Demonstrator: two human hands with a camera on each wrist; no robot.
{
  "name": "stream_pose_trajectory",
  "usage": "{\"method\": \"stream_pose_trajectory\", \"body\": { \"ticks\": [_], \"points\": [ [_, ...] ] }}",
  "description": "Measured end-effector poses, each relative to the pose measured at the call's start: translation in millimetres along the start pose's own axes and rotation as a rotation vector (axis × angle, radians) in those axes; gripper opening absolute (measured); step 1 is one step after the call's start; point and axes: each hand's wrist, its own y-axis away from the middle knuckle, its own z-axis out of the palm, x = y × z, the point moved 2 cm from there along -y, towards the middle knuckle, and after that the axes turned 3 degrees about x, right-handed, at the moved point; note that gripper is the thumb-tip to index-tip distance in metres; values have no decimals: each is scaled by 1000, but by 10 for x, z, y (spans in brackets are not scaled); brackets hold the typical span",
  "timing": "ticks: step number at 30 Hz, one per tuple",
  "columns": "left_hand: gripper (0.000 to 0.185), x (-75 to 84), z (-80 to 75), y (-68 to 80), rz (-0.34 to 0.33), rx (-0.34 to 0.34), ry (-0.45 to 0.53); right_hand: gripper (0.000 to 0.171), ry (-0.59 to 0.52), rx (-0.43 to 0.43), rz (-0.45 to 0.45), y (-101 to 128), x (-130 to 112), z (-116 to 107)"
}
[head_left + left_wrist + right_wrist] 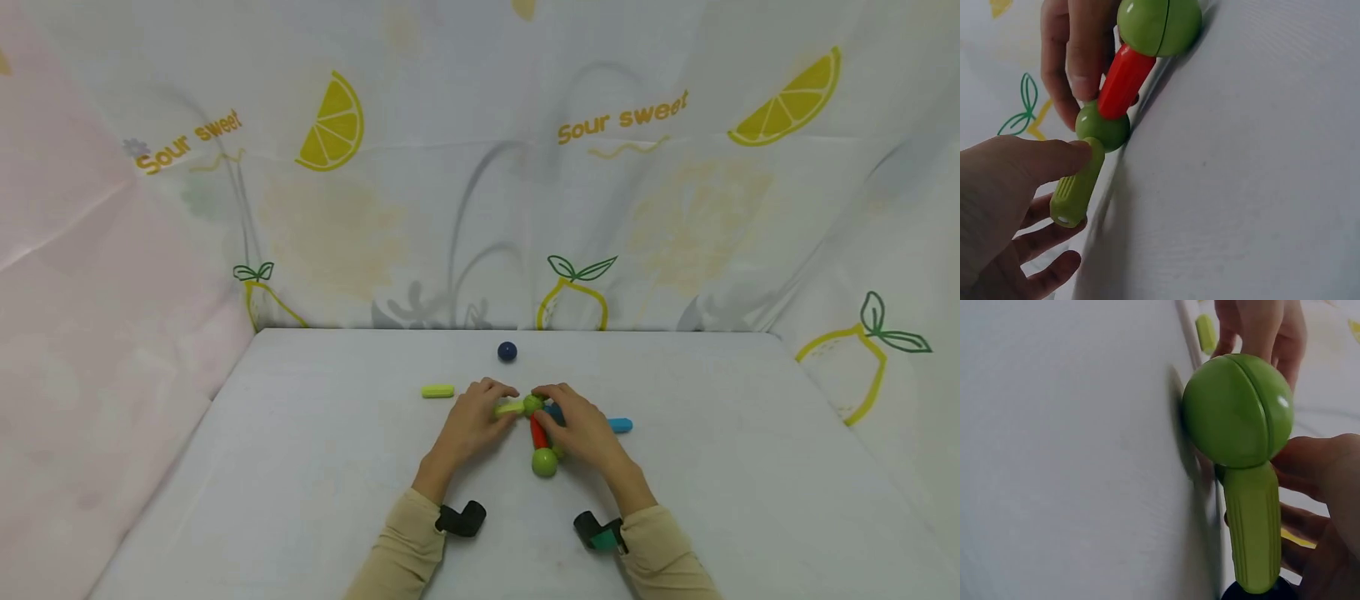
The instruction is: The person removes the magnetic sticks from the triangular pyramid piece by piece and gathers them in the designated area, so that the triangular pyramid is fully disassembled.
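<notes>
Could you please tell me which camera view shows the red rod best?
The left wrist view: the red rod fills the frame's middle, joining two green balls, unobstructed. The head view shows it small between the hands, partly covered. The right wrist view does not show it.

Soft, even light; wrist views blur close up.

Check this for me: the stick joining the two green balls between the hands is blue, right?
Not quite. The stick joining the two green balls is red, not blue; the left wrist view shows it plainly. A blue stick does lie on the table, by the right hand.
</notes>
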Motion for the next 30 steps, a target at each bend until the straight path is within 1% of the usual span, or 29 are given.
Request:
{"method": "stream_pose_trajectory", "body": {
  "ticks": [2,4,8,13,17,21,24,27,30],
  "points": [
    [23,-2,36,15,-6,-37,8,31,2,15,3,5,-18,7],
    [20,-11,54,23,-1,-58,26,28,13,29,8,3,-26,13],
    [19,-24,46,28,26,-60,57,26,38,43,29,-6,-33,21],
    [20,-43,21,28,72,-58,67,24,35,36,50,-10,-35,27],
    [19,-75,-14,29,119,-80,50,24,26,32,51,-5,-39,29],
    [17,-149,-85,55,160,-103,47,24,18,35,68,0,-43,29],
    [18,-236,-179,91,141,-78,91,23,19,29,79,1,-40,31],
    [21,-345,-298,127,88,-12,129,25,18,17,79,1,-34,29],
    [23,-471,-398,162,44,57,127,27,11,2,82,4,-24,17]
  ]
}}
